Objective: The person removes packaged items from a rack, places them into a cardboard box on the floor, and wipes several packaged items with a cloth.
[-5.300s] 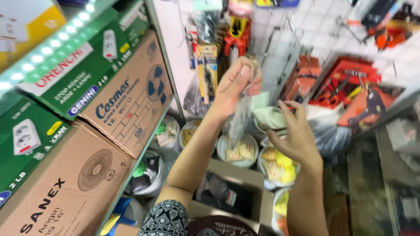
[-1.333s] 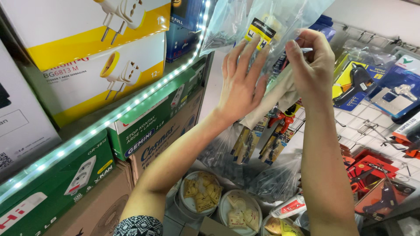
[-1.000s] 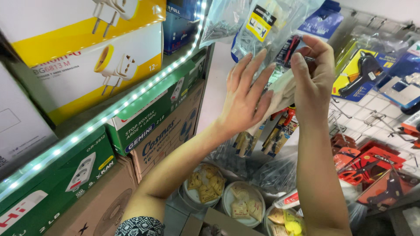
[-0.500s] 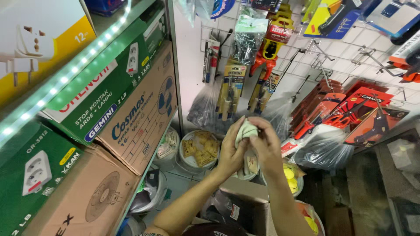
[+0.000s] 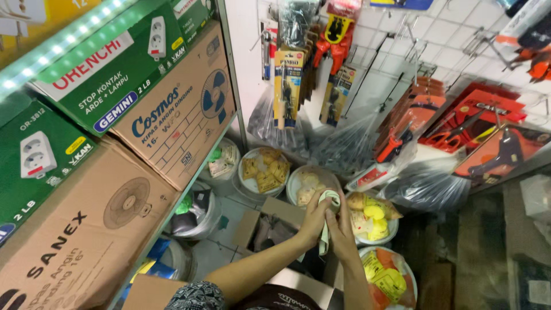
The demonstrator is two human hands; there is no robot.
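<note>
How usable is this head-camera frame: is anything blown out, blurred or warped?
Head view: the LED strip along the shelf edge at upper left is blown out. The white grid wall is bright but readable. The floor at lower right is dim. Straight lines bow toward the edges, a wide-lens warp. The left hand and right hand, holding a pale cloth, are slightly soft.

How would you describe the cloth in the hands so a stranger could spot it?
Below the wire wall of hanging tools sit round white tubs. Just in front of them, both hands pinch a pale cloth, the only soft, crumpled thing there.
</note>
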